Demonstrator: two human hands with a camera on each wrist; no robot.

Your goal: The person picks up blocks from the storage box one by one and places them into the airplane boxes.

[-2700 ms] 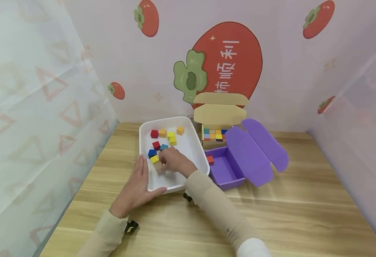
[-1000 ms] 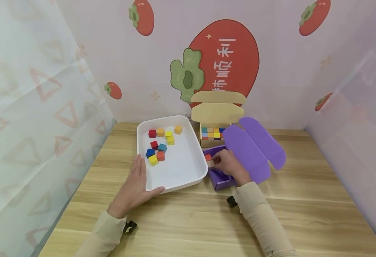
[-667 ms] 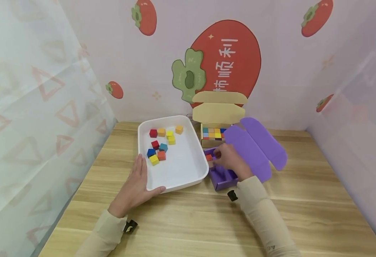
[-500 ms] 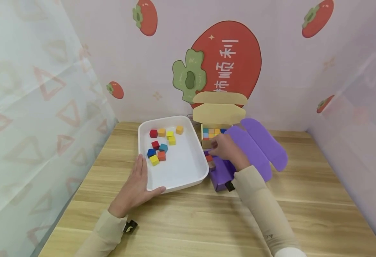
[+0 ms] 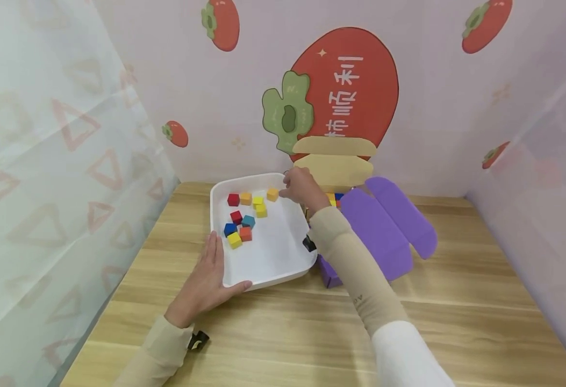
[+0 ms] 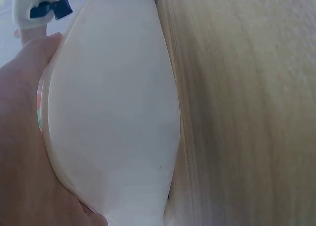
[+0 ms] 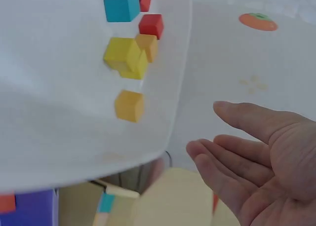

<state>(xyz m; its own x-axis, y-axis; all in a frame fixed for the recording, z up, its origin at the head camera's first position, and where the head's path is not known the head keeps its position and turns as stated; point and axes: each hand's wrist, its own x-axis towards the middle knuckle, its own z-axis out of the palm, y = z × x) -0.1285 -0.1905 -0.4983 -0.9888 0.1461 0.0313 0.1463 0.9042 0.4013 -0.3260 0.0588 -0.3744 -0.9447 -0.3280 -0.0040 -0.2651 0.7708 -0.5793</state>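
My left hand (image 5: 204,282) rests against the near left corner of the white tray (image 5: 283,244), its straight fingers along the left rim and its thumb along the front rim. In the left wrist view it lies over the rim beside the tray's outer wall (image 6: 113,107). My right hand (image 5: 304,191) is over the tray's back right corner, close to an orange cube (image 5: 272,194). Its thumb and fingers are apart and hold nothing in the right wrist view. Several other cubes lie in the tray, among them a teal cube (image 5: 248,221) and a blue cube (image 5: 230,229).
Right of the tray stands an open purple box (image 5: 330,277), its lid (image 5: 379,231) folded out to the right. The right sleeve covers much of it. Behind it is a box of coloured cubes with a raised cream lid (image 5: 333,167), partly hidden by my right hand.
My right hand carried a plain wooden cube from the tray to the purple box and let go beside the red-orange cube. It then moved back left over the tray. The left hand stayed put.
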